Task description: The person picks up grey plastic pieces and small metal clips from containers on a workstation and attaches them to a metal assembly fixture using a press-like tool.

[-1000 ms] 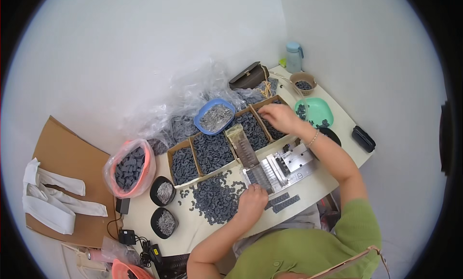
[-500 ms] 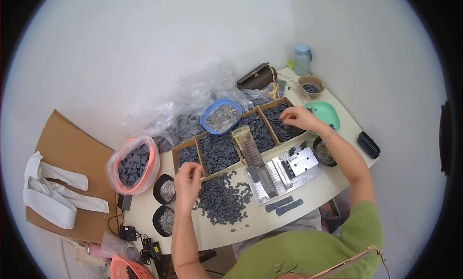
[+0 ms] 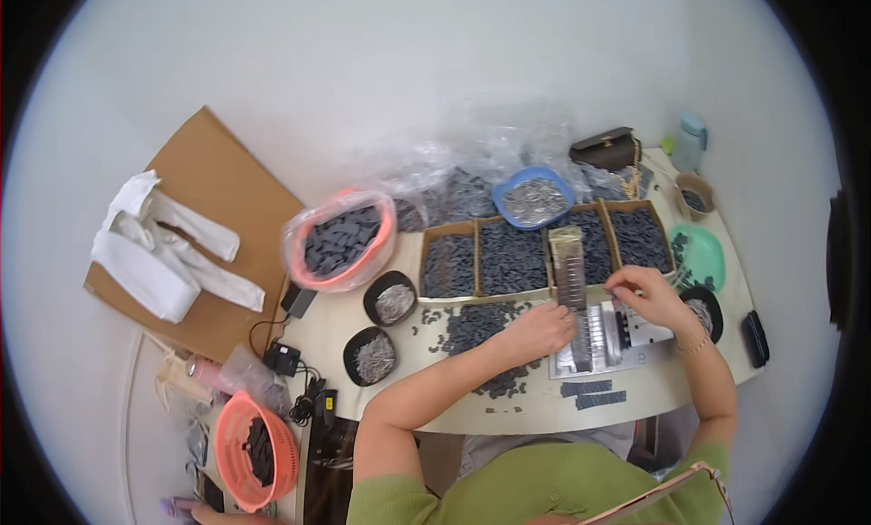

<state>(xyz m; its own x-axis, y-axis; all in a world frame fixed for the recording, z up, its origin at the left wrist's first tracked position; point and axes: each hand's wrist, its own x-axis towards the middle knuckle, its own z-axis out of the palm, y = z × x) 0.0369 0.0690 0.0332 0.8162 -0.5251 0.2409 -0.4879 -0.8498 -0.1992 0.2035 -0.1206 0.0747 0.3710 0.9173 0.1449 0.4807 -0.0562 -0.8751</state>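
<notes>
While near one metal fixture (image 3: 595,336), two hands (image 3: 544,330) (image 3: 646,294)

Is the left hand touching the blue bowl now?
Apart. The head view shows it: many dark pieces lie visibly between the left hand and the blue bowl.

Grips unclear
Left hand (image 3: 542,331), four o'clock, and right hand (image 3: 648,294), three: anything pinched is too small to tell. Left forearm (image 3: 435,382) hides part of the pile (image 3: 475,325); at seven, another person's arm (image 3: 224,518) is cut off.
</notes>
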